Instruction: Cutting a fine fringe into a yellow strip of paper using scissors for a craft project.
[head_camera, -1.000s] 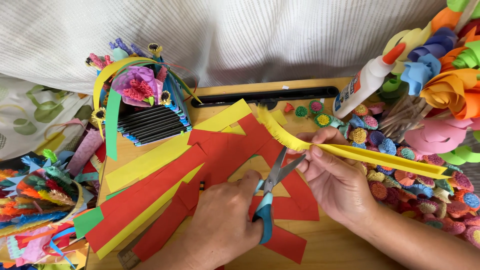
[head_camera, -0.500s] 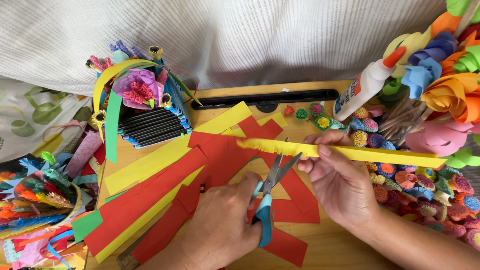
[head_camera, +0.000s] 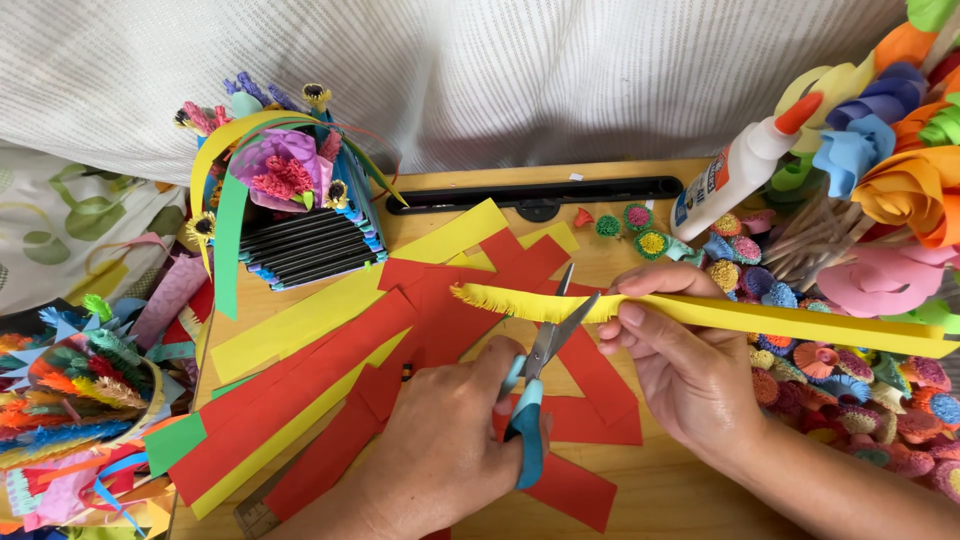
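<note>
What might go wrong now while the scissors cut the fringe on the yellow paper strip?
The scissors in the left hand are open very close to the right hand fingertips, so a nick seems possible. The yellow strip hangs long and unsupported to the right; it may sag and make uneven cuts.

Red and yellow paper strips (head_camera: 330, 370) lie fanned across the wooden bench (head_camera: 670, 490). At its far edge runs a black bar (head_camera: 535, 193), against a white ribbed cloth (head_camera: 500, 70). A glue bottle (head_camera: 735, 170) with an orange cap leans on the right, above small rolled paper flowers (head_camera: 740, 250) and wooden sticks (head_camera: 810, 240). Large paper blooms (head_camera: 900, 190) in orange, blue and pink crowd the right edge. On the left stands a paper basket (head_camera: 290, 210) with a curved yellow and green handle; fringed coloured paper (head_camera: 70, 400) fills the lower left corner.
</note>
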